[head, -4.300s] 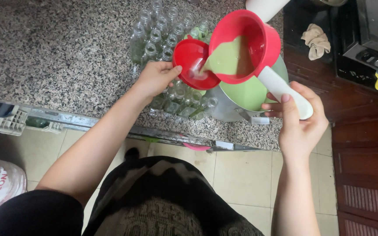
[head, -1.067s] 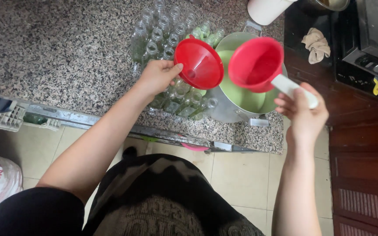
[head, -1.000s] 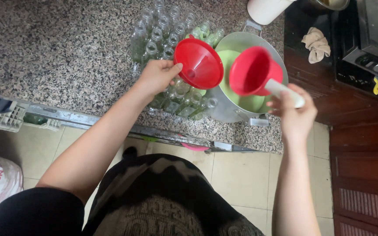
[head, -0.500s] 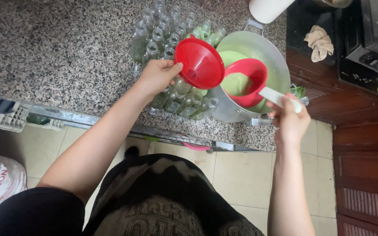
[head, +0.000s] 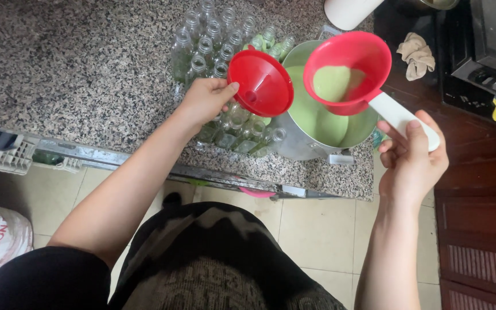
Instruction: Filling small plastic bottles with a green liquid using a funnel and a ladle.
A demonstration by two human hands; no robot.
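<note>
My left hand (head: pixel 205 100) grips the rim of a red funnel (head: pixel 260 83) held tilted over a cluster of small clear glass bottles (head: pixel 216 54) on the granite counter. My right hand (head: pixel 411 158) holds the white handle of a red scoop (head: pixel 347 72) that carries pale green liquid. The scoop hangs above a metal pot (head: pixel 308 146) filled with the same green liquid, just right of the funnel. Some bottles near the pot (head: pixel 245 138) look greenish, as if filled.
The speckled granite counter (head: pixel 76 69) ends at a metal edge strip (head: pixel 144 163) close to my body. A white cylinder (head: pixel 348 11) stands behind the pot. A dark wooden surface with a crumpled cloth (head: pixel 416 54) and a black appliance (head: pixel 492 51) lies to the right. Tiled floor below.
The scoop dipped down into the pot, then rose again holding green liquid and now hovers beside the funnel. My left hand and the funnel stayed over the bottles.
</note>
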